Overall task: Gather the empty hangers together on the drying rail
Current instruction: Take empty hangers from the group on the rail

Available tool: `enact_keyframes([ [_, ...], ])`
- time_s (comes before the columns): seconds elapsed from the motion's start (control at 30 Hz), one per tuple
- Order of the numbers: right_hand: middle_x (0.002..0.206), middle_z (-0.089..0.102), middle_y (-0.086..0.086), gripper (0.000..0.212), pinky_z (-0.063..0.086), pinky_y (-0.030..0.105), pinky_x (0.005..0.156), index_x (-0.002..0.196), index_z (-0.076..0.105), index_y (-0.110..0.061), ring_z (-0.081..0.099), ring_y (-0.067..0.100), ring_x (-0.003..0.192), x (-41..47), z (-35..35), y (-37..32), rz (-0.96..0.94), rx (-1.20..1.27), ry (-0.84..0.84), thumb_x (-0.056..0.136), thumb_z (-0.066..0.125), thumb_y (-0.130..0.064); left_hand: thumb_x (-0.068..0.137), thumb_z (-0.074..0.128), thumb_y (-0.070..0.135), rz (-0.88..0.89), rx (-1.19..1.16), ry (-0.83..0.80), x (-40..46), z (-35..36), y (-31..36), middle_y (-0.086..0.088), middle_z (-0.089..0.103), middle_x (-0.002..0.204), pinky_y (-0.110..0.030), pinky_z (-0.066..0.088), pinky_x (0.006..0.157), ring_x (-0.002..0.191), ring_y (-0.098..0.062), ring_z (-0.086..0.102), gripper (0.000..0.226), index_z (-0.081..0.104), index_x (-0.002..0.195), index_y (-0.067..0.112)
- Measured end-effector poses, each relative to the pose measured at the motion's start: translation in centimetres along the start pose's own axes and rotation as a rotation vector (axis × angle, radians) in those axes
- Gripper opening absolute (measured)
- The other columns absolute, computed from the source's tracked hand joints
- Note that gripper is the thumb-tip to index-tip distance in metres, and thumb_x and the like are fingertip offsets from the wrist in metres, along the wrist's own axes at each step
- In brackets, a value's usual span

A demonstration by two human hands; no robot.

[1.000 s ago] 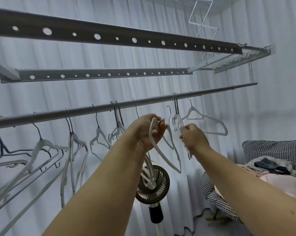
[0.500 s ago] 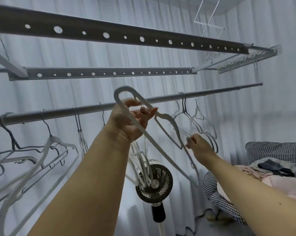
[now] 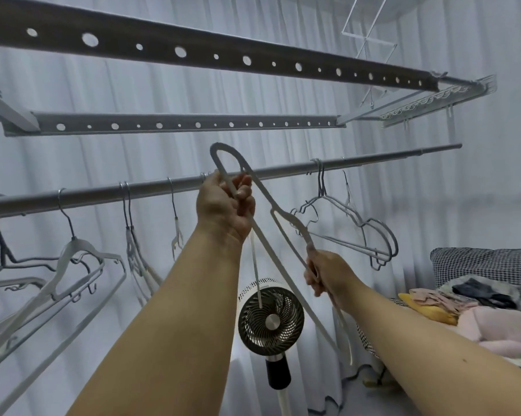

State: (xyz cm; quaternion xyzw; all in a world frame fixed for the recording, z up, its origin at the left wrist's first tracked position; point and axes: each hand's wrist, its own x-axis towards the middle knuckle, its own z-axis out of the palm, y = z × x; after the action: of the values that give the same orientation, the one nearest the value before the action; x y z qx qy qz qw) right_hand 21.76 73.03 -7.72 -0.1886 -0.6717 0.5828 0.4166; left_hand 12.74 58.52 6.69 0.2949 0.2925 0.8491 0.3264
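- A person's two bare forearms reach up toward a round grey drying rail (image 3: 151, 190) that runs across the view in front of pale curtains (image 3: 283, 109).
- The left hand (image 3: 223, 210) is raised just in front of the rail, fingers curled round the neck of a white hanger (image 3: 286, 219) just below its hook.
- The hook of this hanger rises above the rail and is not hung on it.
- The right hand (image 3: 328, 273) is lower and further right, fingers wrapped round the sloping arm of the same hanger.
- The two hands are apart, each clamped on the white hanger, which slants down to the right between them.
- Grey wire hangers (image 3: 358, 229) hang in a bunch on the right part of the rail.
- Several more empty hangers (image 3: 79, 256) hang spaced out along the left part of the rail.
- Two flat bars with round holes (image 3: 211, 55) run above the rail.
- A round standing fan (image 3: 271, 318) stands below the hands.
- Folded clothes (image 3: 469, 304) lie on a bed at the right, beside a checked pillow (image 3: 487, 265).
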Motion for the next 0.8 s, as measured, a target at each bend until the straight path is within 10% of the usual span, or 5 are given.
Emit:
enact_keyframes([
  [0.13, 0.05, 0.043, 0.006, 0.047, 0.02, 0.019, 0.035, 0.063, 0.039, -0.014, 0.034, 0.01, 0.035, 0.7, -0.6, 0.1, 0.006, 0.077, 0.132, 0.096, 0.039, -0.047, 0.1, 0.029, 0.048, 0.03, 0.006, -0.052, 0.4, -0.1, -1.0, -0.014, 0.063, 0.085, -0.026, 0.055, 0.061, 0.069, -0.019, 0.062, 0.06, 0.06, 0.106, -0.003],
  [0.3, 0.057, 0.047, 0.005, 0.043, 0.041, 0.027, 0.053, 0.065, 0.045, -0.012, 0.051, 0.021, 0.054, 1.1, -1.9, 0.0, -0.064, -0.05, 0.471, 0.099, 0.037, -0.038, 0.098, 0.042, 0.042, 0.024, 0.456, 0.044, 0.7, 0.1, -2.6, -0.01, 0.055, 0.125, -0.045, 0.037, 0.109, 0.118, -0.025, 0.052, 0.049, 0.051, 0.129, 0.006],
  [0.53, 0.106, 0.065, 0.017, 0.049, 0.039, 0.035, 0.077, 0.113, 0.062, -0.012, 0.057, 0.038, 0.1, 0.3, -3.5, 1.3, 0.023, -0.263, 0.862, 0.097, 0.029, -0.045, 0.098, 0.041, 0.043, -0.119, 0.552, 0.071, 0.2, 0.2, -3.1, -0.017, 0.036, 0.15, -0.045, 0.025, 0.116, 0.138, -0.029, 0.035, 0.061, 0.031, 0.148, 0.008],
  [0.8, 0.107, 0.065, 0.014, 0.037, 0.042, 0.034, 0.075, 0.112, 0.058, -0.011, 0.054, 0.032, 0.086, 0.7, -1.8, -0.1, 0.121, -0.42, 0.762, 0.096, 0.031, -0.03, 0.096, 0.046, 0.043, -0.152, 0.559, 0.028, 0.1, -0.4, -3.2, -0.02, 0.032, 0.151, -0.043, 0.03, 0.115, 0.137, -0.032, 0.036, 0.064, 0.032, 0.147, 0.007],
])
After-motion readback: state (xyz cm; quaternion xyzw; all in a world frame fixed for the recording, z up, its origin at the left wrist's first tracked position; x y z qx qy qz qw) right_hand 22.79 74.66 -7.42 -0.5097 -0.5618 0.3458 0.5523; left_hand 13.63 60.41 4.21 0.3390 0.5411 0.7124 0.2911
